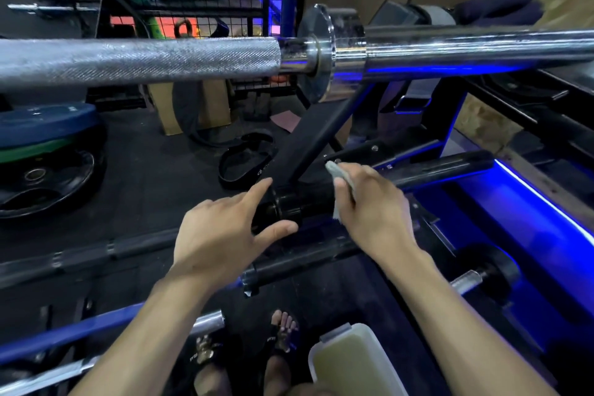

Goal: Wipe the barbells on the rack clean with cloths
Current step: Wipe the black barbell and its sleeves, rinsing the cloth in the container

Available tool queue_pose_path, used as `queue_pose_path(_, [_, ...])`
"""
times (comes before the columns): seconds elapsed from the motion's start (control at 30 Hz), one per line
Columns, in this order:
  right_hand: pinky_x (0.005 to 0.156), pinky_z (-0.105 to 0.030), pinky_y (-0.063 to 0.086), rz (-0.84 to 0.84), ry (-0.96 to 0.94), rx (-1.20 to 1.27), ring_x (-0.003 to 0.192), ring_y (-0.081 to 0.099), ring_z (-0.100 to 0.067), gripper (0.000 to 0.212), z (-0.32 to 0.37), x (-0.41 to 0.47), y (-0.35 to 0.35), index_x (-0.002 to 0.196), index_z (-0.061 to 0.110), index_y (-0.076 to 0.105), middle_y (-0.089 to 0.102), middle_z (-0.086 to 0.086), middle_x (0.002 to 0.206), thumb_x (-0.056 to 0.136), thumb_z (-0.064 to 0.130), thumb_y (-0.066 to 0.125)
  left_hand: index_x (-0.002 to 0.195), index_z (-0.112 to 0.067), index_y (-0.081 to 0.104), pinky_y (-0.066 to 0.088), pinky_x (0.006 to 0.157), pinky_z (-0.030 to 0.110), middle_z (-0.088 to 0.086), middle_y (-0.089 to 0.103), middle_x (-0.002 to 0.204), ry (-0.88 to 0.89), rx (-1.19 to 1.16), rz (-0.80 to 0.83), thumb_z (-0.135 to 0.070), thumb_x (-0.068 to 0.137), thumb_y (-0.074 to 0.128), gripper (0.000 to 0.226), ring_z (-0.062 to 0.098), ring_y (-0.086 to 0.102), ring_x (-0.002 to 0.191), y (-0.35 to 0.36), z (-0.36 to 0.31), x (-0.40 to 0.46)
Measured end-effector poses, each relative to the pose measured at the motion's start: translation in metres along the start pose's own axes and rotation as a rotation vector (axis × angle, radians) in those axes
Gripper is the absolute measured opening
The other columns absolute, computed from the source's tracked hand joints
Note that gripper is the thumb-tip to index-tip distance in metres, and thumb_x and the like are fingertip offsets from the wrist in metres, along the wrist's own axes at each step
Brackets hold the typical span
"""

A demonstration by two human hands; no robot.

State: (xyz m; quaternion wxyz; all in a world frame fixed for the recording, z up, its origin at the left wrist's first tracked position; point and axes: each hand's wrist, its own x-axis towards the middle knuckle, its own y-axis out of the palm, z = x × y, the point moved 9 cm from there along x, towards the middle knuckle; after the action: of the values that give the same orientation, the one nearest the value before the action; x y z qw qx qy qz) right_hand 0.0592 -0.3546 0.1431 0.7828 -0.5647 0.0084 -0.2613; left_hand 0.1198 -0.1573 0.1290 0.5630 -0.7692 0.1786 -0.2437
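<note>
At centre frame our right hand (369,202) clamps a grey cloth (340,180) against the sleeve of the black barbell (418,173) lying on the rack (324,125); our left hand (221,235), fingers spread apart, hovers at the bar's collar; a chrome barbell (160,58) spans the upper frame.

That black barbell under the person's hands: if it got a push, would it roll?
Probably. The black barbell has a round, smooth sleeve, so it may turn on the rack. It looks like solid metal, so likely heavy and stiff. The left hand is spread open at its collar while the right hand presses the cloth on it.
</note>
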Motion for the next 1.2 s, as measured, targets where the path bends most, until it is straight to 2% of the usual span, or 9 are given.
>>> queue_pose_path(0.23, [0.082, -0.038, 0.051, -0.225, 0.088, 0.345, 0.096, 0.066, -0.021, 0.024, -0.028, 0.003, -0.045, 0.119, 0.027, 0.067, 0.072, 0.004, 0.098, 0.098, 0.029, 0.056, 0.152, -0.045, 0.027, 0.02, 0.052, 0.013, -0.02, 0.039, 0.062, -0.008, 0.052, 0.016, -0.092, 0.075, 0.038, 0.091, -0.004, 0.031, 0.052, 0.0, 0.001, -0.001])
queue_pose_path(0.37, [0.081, -0.027, 0.046, -0.128, -0.056, 0.507, 0.091, 0.06, -0.009, 0.019, 0.027, -0.017, -0.013, 0.113, 0.02, 0.068, 0.063, 0.003, 0.105, 0.098, 0.025, 0.058, 0.151, -0.041, 0.033, 0.024, 0.054, 0.024, -0.016, 0.062, 0.077, 0.005, 0.094, -0.023, -0.09, 0.073, 0.047, 0.093, 0.007, 0.059, 0.067, -0.003, -0.002, -0.001])
queue_pose_path(0.53, [0.06, -0.028, 0.044, -0.17, -0.174, 0.125, 0.076, 0.059, -0.021, 0.026, 0.051, -0.027, 0.008, 0.11, 0.014, 0.062, 0.055, -0.002, 0.109, 0.1, 0.03, 0.044, 0.152, -0.041, 0.033, 0.029, 0.062, 0.028, -0.015, 0.072, 0.1, 0.023, 0.051, -0.05, -0.091, 0.077, 0.035, 0.09, 0.012, 0.068, 0.088, -0.004, -0.004, -0.001])
queue_pose_path(0.63, [0.056, -0.04, 0.052, -0.244, -0.07, 0.012, 0.07, 0.063, -0.037, 0.02, 0.006, -0.012, -0.011, 0.105, 0.027, 0.057, 0.055, -0.006, 0.106, 0.1, 0.036, 0.04, 0.153, -0.043, 0.03, 0.026, 0.057, 0.02, -0.019, 0.062, 0.081, -0.004, 0.034, -0.025, -0.092, 0.076, 0.035, 0.091, 0.005, 0.055, 0.069, -0.004, -0.002, -0.002])
queue_pose_path(0.77, [0.061, -0.042, 0.045, -0.306, 0.154, 0.007, 0.071, 0.062, -0.044, 0.016, -0.05, -0.011, -0.027, 0.113, 0.018, 0.064, 0.053, -0.007, 0.115, 0.102, 0.026, 0.055, 0.151, -0.044, 0.03, 0.019, 0.052, 0.012, -0.019, 0.041, 0.064, 0.004, 0.057, -0.004, -0.092, 0.075, 0.042, 0.091, -0.001, 0.031, 0.052, 0.0, 0.0, 0.001])
queue_pose_path(0.9, [0.054, -0.036, 0.052, -0.207, -0.212, 0.134, 0.069, 0.064, -0.031, 0.024, 0.036, -0.03, 0.002, 0.117, 0.023, 0.068, 0.055, -0.005, 0.112, 0.095, 0.015, 0.066, 0.144, -0.045, 0.035, 0.026, 0.054, 0.024, -0.016, 0.068, 0.083, 0.016, 0.056, -0.039, -0.09, 0.073, 0.05, 0.085, 0.009, 0.058, 0.065, -0.003, -0.003, -0.001])
queue_pose_path(0.97, [0.053, -0.034, 0.051, -0.17, -0.351, 0.078, 0.071, 0.064, -0.031, 0.021, 0.055, -0.032, 0.007, 0.115, 0.016, 0.069, 0.058, -0.006, 0.111, 0.097, 0.021, 0.061, 0.144, -0.045, 0.032, 0.024, 0.054, 0.022, -0.017, 0.063, 0.078, 0.014, 0.057, -0.033, -0.09, 0.074, 0.051, 0.085, 0.008, 0.057, 0.065, -0.003, -0.002, -0.001])
queue_pose_path(1.07, [0.058, -0.04, 0.056, -0.193, -0.177, -0.055, 0.074, 0.066, -0.033, 0.032, 0.011, -0.006, -0.01, 0.111, 0.025, 0.07, 0.057, -0.003, 0.109, 0.101, 0.042, 0.045, 0.146, -0.046, 0.025, 0.022, 0.053, 0.016, -0.017, 0.045, 0.062, -0.01, 0.051, -0.007, -0.093, 0.074, 0.043, 0.088, 0.001, 0.038, 0.054, 0.0, 0.002, 0.0])
queue_pose_path(1.2, [0.072, -0.032, 0.046, -0.258, 0.055, 0.161, 0.086, 0.065, -0.026, 0.015, -0.053, 0.01, -0.032, 0.108, 0.023, 0.072, 0.059, 0.003, 0.11, 0.097, 0.026, 0.062, 0.148, -0.046, 0.024, 0.035, 0.068, 0.031, -0.012, 0.066, 0.074, -0.071, -0.057, 0.02, -0.091, 0.081, 0.018, 0.08, 0.014, 0.058, 0.075, 0.004, 0.007, 0.001])
